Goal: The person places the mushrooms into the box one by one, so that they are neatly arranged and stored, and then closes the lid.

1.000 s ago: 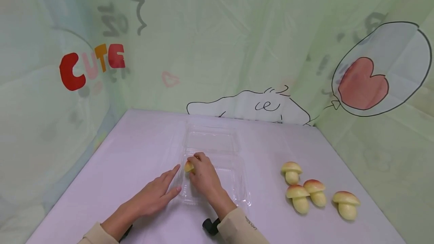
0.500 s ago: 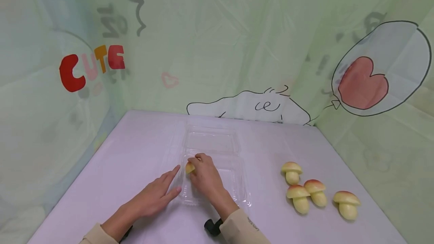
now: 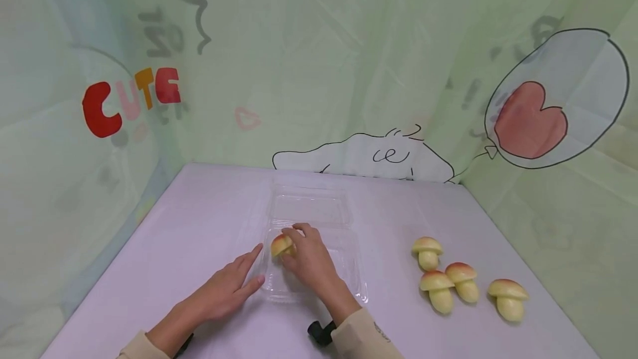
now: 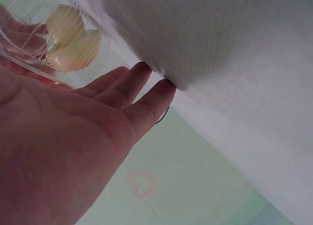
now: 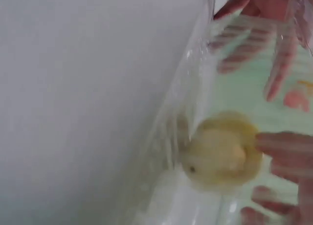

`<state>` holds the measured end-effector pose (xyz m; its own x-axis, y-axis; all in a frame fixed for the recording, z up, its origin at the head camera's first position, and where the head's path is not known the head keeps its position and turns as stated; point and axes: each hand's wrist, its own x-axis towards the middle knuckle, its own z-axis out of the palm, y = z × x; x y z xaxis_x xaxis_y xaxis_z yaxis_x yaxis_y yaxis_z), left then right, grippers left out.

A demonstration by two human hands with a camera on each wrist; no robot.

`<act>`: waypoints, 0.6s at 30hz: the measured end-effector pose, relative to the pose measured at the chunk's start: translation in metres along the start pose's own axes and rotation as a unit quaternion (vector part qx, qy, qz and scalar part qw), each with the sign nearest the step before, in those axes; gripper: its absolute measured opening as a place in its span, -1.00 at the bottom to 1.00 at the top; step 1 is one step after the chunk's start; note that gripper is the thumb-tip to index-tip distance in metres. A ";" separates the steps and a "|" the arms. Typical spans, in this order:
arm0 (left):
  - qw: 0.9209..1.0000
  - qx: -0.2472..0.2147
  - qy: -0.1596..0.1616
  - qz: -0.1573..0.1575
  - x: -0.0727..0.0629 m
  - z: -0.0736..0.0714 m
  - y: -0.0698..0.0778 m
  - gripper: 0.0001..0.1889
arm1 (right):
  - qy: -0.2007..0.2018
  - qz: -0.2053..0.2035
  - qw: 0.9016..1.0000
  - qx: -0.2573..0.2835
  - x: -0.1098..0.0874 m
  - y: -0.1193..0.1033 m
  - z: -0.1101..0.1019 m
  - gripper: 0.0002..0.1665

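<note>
On the white table lies a clear plastic clamshell box [image 3: 339,287] with its lid [image 3: 311,209] folded back. A mushroom [image 3: 281,245], with a yellow stem and an orange-brown cap, lies at the left side of its base. My right hand [image 3: 311,262] is over the box, just right of this mushroom, its fingers spread and fingertips right at the cap. Through the plastic, the right wrist view shows the mushroom [image 5: 220,151] with fingers [image 5: 281,144] at its edge. My left hand [image 3: 224,292] rests beside the box's left wall, fingers straight, holding nothing.
Several similar mushrooms [image 3: 508,298] lie on the right side of the table. A black cylindrical piece [image 3: 319,332] shows by the right sleeve. Printed fabric walls [image 3: 319,71] enclose the table at the back and sides.
My right hand has shifted slightly right and its fingers have loosened, so more of the mushroom's cap shows. The left hand stays by the box.
</note>
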<state>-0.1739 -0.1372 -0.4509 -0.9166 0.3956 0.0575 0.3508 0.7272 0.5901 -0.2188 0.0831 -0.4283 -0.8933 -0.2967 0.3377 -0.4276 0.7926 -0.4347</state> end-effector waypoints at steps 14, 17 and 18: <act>1.000 -0.007 -0.004 -0.002 0.001 0.003 -0.004 -0.23 | 0.036 0.000 0.999 -0.010 -0.002 0.017 -0.020 -0.45; 1.000 -0.008 -0.003 -0.002 0.002 0.004 -0.004 -0.23 | 0.053 -0.002 0.999 -0.006 -0.003 0.019 -0.025 -0.46; 1.000 -0.008 -0.002 -0.001 0.002 0.004 -0.004 -0.23 | 0.058 -0.003 0.998 -0.006 -0.003 0.019 -0.026 -0.46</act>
<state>-0.1762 -0.1376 -0.4562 -0.9165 0.3965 0.0525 0.3457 0.7195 0.6023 -0.2205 0.1131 -0.4159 -0.8687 -0.2384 0.4341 -0.4302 0.7975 -0.4230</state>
